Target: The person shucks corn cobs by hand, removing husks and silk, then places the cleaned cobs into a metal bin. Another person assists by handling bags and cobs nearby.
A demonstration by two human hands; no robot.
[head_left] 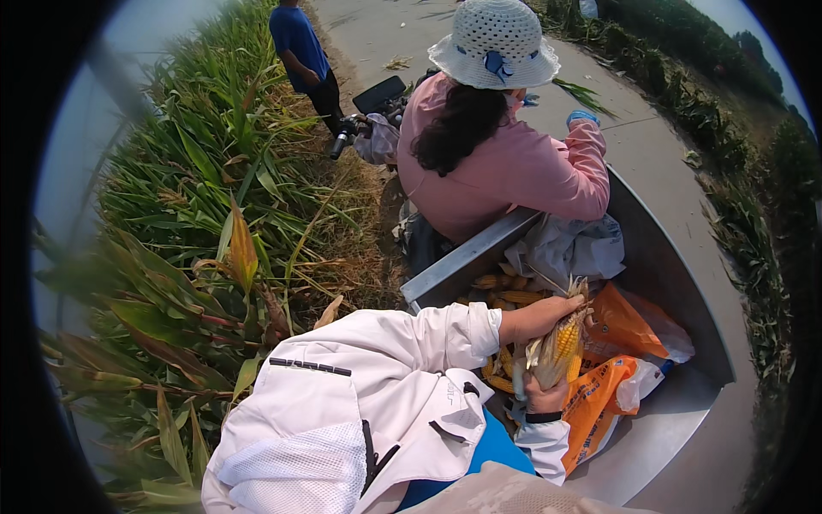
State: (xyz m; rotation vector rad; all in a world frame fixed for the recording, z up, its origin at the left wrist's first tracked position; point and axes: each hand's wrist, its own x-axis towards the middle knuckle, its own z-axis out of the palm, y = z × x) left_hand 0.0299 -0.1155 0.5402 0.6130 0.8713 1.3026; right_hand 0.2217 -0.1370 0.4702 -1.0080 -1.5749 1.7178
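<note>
A partly husked ear of corn (566, 340) is held between my hands, its yellow kernels bare on one side and dry pale husk around the rest. My left hand (545, 315) is closed on the husk at its far end. At the near end, my right hand (546, 397) grips the ear, some fingers hidden behind the husk. Below lie several bare yellow cobs (497, 373) in the metal cart bed (664, 458). Beside them are orange printed sacks (592, 409) and a crumpled whitish bag (572, 247).
A co-worker in a pink top and white hat (492, 163) sits just ahead against the cart's front wall (475, 254). Farther off, a person in blue (300, 51) stands near the handlebar (344, 137). Corn plants (214, 257) line the left; a paved road (642, 146) runs right.
</note>
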